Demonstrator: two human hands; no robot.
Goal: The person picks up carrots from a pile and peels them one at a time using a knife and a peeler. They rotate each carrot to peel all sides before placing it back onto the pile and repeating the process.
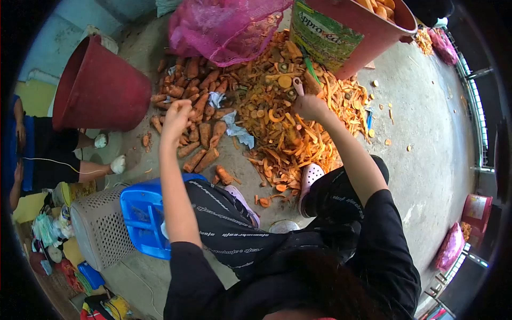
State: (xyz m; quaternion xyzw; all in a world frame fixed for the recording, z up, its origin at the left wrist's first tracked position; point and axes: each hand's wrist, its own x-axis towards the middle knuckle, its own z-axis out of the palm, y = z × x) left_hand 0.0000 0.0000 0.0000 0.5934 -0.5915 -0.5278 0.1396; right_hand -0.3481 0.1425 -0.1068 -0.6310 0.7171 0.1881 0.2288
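My left hand [177,121] hangs over the heap of unpeeled carrots [200,136], its fingers curled in and partly turned from view; whether they hold anything is too small to tell. On the right, my right hand [311,105] is closed round a pink peeler [298,86] whose looped head points up, above the pile of orange peelings [288,138]. Crumpled pale blue cloth or paper [238,129] lies between carrots and peelings. A pink mesh bag [226,29] rests behind the carrots.
A dark red bucket [101,88] stands at the left, and a red bucket [373,40] with peeled pieces at the upper right. A blue stool [143,213] and grey basket [101,226] are by my left side. Another person [50,154] sits at the far left.
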